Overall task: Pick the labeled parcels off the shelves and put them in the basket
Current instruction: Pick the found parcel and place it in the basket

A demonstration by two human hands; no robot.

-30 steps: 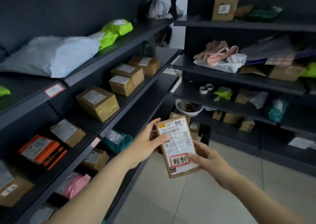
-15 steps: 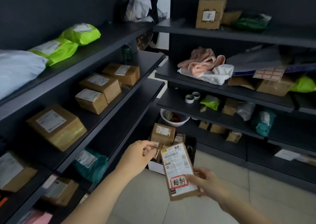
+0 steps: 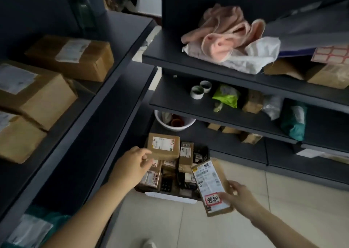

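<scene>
Between the right hand's (image 3: 239, 198) thumb and fingers (image 3: 224, 195) lies a flat brown parcel (image 3: 209, 183), gripped at its near end. A white barcode label and a red-framed sticker cover its face. Just past its far end stands the basket (image 3: 170, 195), full of boxes. The left hand (image 3: 132, 164) hovers there, fingers loosely curled, holding nothing.

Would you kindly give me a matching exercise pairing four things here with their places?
1. flat brown cardboard parcel with a red-framed sticker
2. crumpled pink cloth
3. round white bowl
4. two white tape rolls

A. beside the lime-green bag
B. lowest shelf, beyond the black basket
C. in the right hand
D. on white wrapping, upper shelf

Pairs: 1-C, 2-D, 3-B, 4-A.
</scene>
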